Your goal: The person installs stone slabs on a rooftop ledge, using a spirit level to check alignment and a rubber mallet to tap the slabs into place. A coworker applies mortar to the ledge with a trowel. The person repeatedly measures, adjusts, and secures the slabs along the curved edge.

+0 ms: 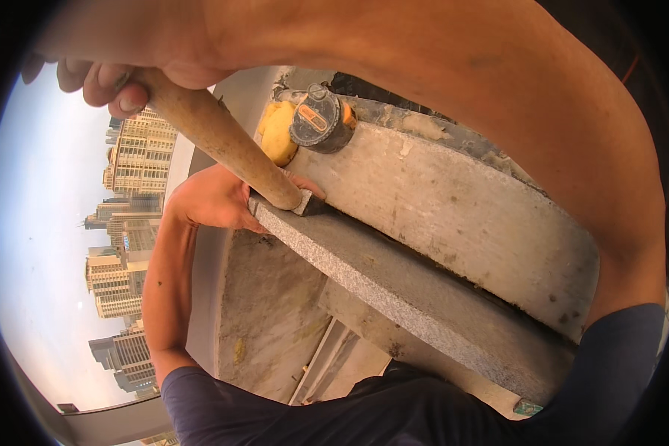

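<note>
My right hand [115,85], high at the upper left, is closed around a thick wooden handle. The handle slants down to a small blocky grey head, so it looks like a hammer [215,134]. Its head rests at or just over the far end of a long grey granite slab [394,271]; contact is hard to tell. My left hand [219,197] grips that end of the slab, thumb side near and fingertips showing past the hammer head. The slab runs diagonally down to the right, its speckled edge facing me.
Beyond the slab, a dark gap separates it from a pale stone ledge [453,208]. A round black-and-orange object [323,119] and a yellow object [278,134] stand on the ledge. Below lies a stained concrete surface [267,312] with a metal channel [325,360]. Tall buildings [137,156] show at left.
</note>
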Available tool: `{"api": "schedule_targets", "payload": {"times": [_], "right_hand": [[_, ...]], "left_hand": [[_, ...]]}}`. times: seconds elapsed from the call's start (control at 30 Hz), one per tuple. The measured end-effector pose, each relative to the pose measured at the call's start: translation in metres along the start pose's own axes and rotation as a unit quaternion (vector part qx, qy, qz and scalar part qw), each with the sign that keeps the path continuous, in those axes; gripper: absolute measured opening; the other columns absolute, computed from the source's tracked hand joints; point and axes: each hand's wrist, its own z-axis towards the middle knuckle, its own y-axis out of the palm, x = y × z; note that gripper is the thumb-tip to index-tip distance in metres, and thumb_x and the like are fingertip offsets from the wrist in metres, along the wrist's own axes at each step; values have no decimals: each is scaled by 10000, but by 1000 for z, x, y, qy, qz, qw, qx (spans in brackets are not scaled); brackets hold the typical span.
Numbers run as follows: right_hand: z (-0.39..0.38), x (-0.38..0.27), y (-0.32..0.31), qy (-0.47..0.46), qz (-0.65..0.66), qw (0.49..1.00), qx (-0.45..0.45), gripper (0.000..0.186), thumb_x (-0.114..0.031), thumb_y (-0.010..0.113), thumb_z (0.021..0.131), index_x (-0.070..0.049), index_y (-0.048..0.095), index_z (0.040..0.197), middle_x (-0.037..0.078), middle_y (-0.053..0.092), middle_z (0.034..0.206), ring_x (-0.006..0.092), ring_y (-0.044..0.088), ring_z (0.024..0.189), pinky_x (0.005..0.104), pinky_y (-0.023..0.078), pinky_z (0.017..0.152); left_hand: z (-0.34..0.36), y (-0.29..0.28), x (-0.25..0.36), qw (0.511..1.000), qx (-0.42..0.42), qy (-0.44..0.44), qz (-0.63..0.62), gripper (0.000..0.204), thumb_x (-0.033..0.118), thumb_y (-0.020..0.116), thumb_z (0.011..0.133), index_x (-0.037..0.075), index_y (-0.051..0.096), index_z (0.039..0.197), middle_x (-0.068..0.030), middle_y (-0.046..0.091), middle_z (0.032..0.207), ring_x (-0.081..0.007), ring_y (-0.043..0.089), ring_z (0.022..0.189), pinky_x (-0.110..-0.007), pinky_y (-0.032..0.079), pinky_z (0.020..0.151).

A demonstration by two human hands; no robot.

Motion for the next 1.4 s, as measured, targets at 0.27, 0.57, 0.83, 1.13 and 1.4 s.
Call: {"api": "schedule_targets", "payload": {"times": [0.27, 0.57, 0.83, 1.13, 1.4], "right_hand": [[-3, -4, 0, 10, -8, 1000, 4, 281, -245, 802, 801, -59, 777, 1010, 139, 753, 922, 230, 707, 765, 420, 549, 697], [-3, -4, -6, 6, -9, 1000, -4, 270, -233, 797, 802, -54, 774, 1003, 144, 752, 910, 227, 706, 761, 419, 549, 696], [-4, -8, -5, 14, -14, 1000, -4, 260, -221, 793, 803, -49, 772, 997, 147, 750, 900, 224, 704, 758, 418, 549, 696], [-21, -3, -8, 22, -19, 999, -15, 250, -209, 789, 804, -44, 770, 990, 152, 748, 889, 220, 703, 754, 416, 550, 695], [-19, 2, -3, 20, -15, 1000, -12, 240, -198, 785, 804, -40, 768, 984, 156, 747, 879, 217, 701, 750, 415, 550, 694]], "left_hand": [[4, -4, 0, 999, -37, -6, 34, 840, -19, 886, 684, 65, 665, 1490, -74, 722, 1417, -220, 652, 1314, -365, 529, 1121], [-2, 3, 3, 997, 7, -27, -66, 821, 28, 829, 609, 37, 724, 1423, -69, 743, 1404, -238, 692, 1256, -380, 517, 1133], [-3, -3, -4, 998, -23, -36, -41, 810, -5, 827, 657, 31, 693, 1455, -82, 712, 1451, -229, 670, 1308, -372, 515, 1145], [9, -6, 15, 998, -53, -13, -44, 831, -69, 873, 649, 59, 689, 1449, -62, 677, 1440, -244, 610, 1350, -381, 480, 1165], [19, -6, 0, 984, -60, 109, 125, 695, 191, 906, 624, 95, 731, 1289, -53, 684, 1141, -262, 637, 1026, -388, 499, 923]]}}
